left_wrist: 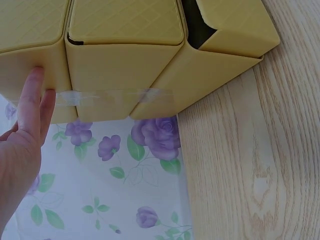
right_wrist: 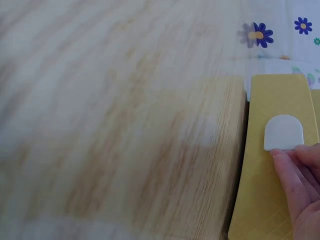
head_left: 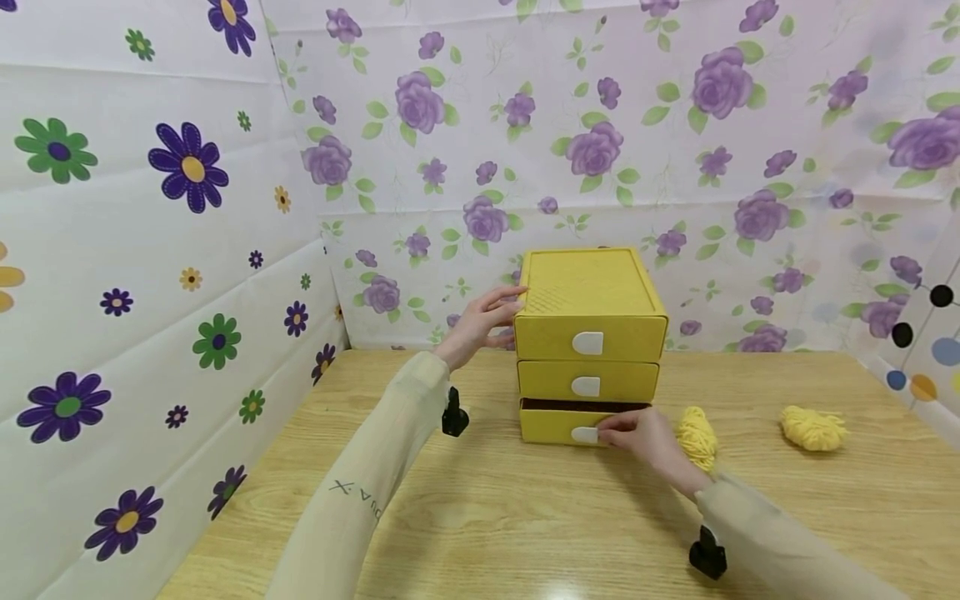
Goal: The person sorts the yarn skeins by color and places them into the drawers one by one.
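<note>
A yellow three-drawer box [head_left: 592, 283] stands on the table, its bottom drawer [head_left: 551, 423] pulled out a little, showing a dark gap along the top. My right hand [head_left: 651, 442] pinches the edge of that drawer's white tab [head_left: 583, 434] between thumb and fingers. In the right wrist view the fingertips meet the edge of the white tab [right_wrist: 284, 133]. My left hand [head_left: 483, 323] rests its extended fingers against the left side of the box, near the top. The left wrist view shows those fingers touching the side wall [left_wrist: 105, 70], which has clear tape across it.
A bundle of yellow yarn [head_left: 697, 437] lies just right of the box, beside my right hand. Another yellow yarn bundle [head_left: 813, 428] sits farther right on the wooden table [head_left: 480, 517]. Flower-printed sheets [head_left: 450, 167] hang behind and to the left.
</note>
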`<state>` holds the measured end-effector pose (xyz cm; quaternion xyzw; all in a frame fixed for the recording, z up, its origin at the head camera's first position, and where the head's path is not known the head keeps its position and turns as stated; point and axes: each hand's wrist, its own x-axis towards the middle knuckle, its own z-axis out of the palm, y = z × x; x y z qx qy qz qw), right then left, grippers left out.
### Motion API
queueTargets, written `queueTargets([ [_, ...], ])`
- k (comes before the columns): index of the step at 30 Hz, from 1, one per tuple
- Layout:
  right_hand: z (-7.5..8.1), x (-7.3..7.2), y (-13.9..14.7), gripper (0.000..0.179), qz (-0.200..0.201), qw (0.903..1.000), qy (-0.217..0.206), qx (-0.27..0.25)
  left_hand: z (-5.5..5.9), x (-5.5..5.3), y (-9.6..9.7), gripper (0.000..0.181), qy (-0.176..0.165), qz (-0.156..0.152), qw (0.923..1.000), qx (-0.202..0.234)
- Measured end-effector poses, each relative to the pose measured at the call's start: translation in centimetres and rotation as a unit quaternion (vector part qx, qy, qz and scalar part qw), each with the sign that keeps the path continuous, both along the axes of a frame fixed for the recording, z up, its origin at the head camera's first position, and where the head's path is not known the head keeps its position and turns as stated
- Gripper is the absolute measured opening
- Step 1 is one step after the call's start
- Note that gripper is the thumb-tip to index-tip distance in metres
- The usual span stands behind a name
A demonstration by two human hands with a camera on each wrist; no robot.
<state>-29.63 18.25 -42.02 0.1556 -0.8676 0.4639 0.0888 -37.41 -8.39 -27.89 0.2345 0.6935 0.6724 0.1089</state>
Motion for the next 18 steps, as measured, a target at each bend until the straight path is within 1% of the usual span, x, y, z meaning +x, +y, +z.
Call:
queueTargets([
  [3, 0.1, 0.3, 0.1, 0.007, 0.005, 0.9999, 0.005, 0.009, 0.6, 0.7, 0.0, 0.045, 0.002, -0.005, 1.0, -0.007],
  [6, 0.1, 0.6, 0.1, 0.007, 0.013, 0.9998, 0.008, 0.012, 0.8, 0.9, 0.0, 0.045, 0.002, -0.002, 1.0, -0.009],
  [9, 0.1, 1.0, 0.2, 0.007, 0.022, 0.9997, 0.006, 0.014, 0.8, 1.0, 0.0, 0.045, 0.003, 0.0, 1.0, -0.007],
  [15, 0.2, 1.7, 0.3, 0.007, 0.037, 0.9992, -0.016, 0.003, 0.7, 0.9, 0.0, 0.045, 0.002, -0.005, 1.0, -0.006],
  [18, 0.2, 2.0, 0.3, 0.007, 0.038, 0.9992, -0.007, 0.009, 0.7, 0.9, 0.0, 0.045, 0.004, -0.006, 0.9999, -0.009],
])
